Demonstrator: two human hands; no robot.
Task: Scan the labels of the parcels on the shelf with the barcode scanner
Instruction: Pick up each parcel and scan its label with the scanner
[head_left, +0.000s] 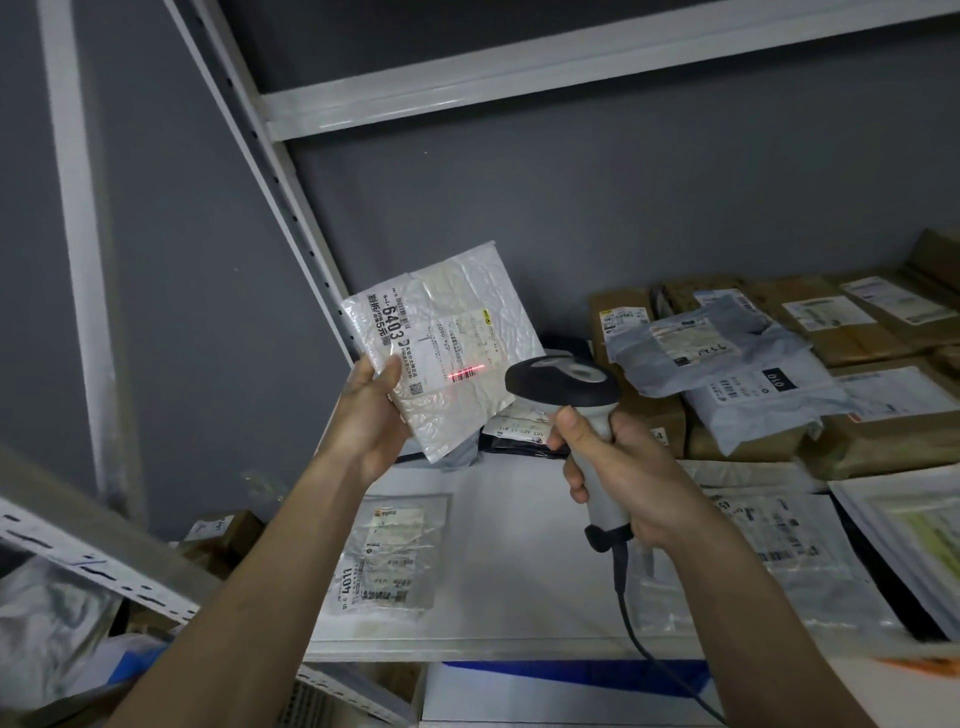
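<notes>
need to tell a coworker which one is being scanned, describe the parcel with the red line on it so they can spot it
Start at the white metal shelf, then look above its left end, in the air. The left hand holds up a crinkled white plastic mailer, facing the barcode scanner. Unlike the parcels lying on the shelf, it is lifted, has "6403" printed large, and a red scan line crosses its label.

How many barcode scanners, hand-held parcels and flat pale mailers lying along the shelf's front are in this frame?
Grey-and-white corded barcode scanner, gripped by the right hand: 1
White crinkled plastic mailer, held by the left hand: 1
Flat pale plastic mailers on the white shelf: 3
Total: 5
</notes>
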